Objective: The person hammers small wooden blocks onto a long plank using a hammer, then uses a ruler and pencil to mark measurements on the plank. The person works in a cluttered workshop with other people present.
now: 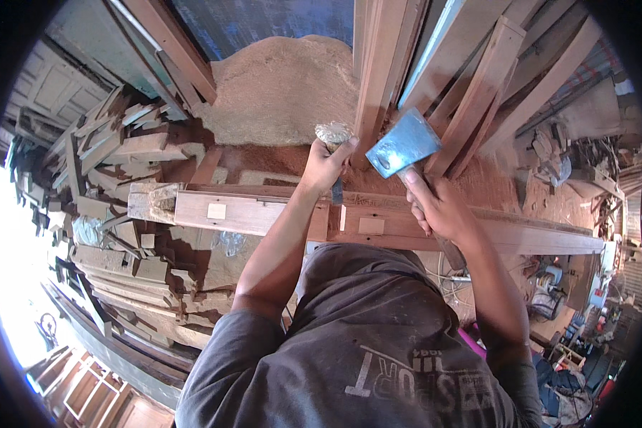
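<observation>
At centre, the left hand (326,165) is gripping a chisel (333,133) over a beam (253,214), the right hand (436,203) a hatchet (405,143); they're seemingly chiselling, the next blow requiring aim.

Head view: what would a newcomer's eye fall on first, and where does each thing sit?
The blue-headed tool in the right hand, right of centre, likely stands out first. Next comes the chisel-like tool with its pale, frayed top in the left hand, at the long wooden beam. Beyond the beam, a big brown heap rises at upper middle.
</observation>
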Tool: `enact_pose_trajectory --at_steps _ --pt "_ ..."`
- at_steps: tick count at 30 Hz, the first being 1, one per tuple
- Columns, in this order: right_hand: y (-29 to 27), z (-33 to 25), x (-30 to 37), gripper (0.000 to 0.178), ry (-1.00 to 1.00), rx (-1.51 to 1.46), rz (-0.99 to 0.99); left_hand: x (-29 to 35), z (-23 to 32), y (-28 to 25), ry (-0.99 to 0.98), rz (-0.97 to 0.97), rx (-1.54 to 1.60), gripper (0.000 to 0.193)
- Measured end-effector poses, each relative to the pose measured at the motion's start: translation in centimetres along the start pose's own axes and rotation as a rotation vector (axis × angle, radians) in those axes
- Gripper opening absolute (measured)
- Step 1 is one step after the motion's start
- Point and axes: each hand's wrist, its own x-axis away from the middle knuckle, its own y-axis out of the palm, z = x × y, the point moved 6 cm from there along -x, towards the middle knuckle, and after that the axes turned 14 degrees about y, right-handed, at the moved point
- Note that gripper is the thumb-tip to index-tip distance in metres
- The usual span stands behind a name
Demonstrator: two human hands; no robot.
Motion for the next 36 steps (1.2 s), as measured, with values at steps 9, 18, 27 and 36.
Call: enact_pose_trajectory --at_steps 9,18,27,36 --pt "-1.5 4.1 -1.3 0.059 0.147 -0.159 0.068 -1.9 -2.1 1.5 -0.08 -0.143 -0.037 0.032" --pt "-1.1 1.4 -3.3 0.06 0.111 -0.117 0.062 -1.9 -1.9 1.3 -0.141 -0.13 0.04 0.019" --pt "-2.2 -4.2 -4.2 0.065 0.037 0.012 0.116 -2.0 -2.7 0.9 -0.192 -0.081 0.01 0.019" --pt "-3.1 -10.5 -4.7 0.07 -0.138 0.139 0.15 -1.8 -2.9 1.0 -0.009 -0.09 -0.051 0.018"
